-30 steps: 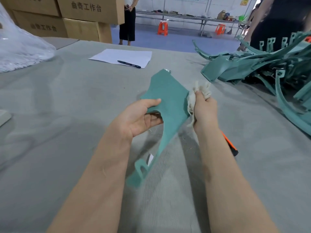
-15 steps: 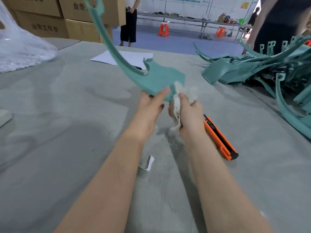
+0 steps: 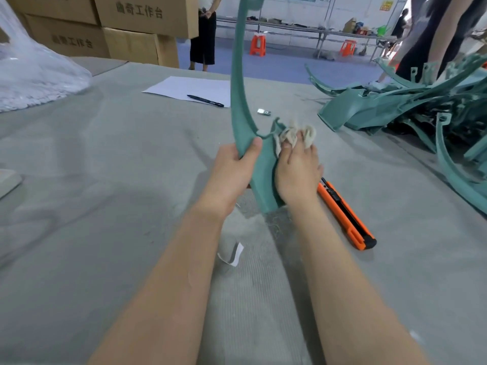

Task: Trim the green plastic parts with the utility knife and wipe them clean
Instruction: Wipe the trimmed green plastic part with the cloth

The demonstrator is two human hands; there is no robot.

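Green plastic part (image 3: 238,101) upright over the grey table (image 3: 79,193), clamped in the left hand (image 3: 232,169).
Curls left fingers and thumb round the part's lower stem; presses a bunched white rag (image 3: 295,134), gripped in the right hand (image 3: 296,175), against its broad end. Orange utility knife (image 3: 345,214) flat on the table just beside the right wrist; pile of green parts (image 3: 395,109) at far right; paper (image 3: 189,88) and pen (image 3: 205,100) beyond.
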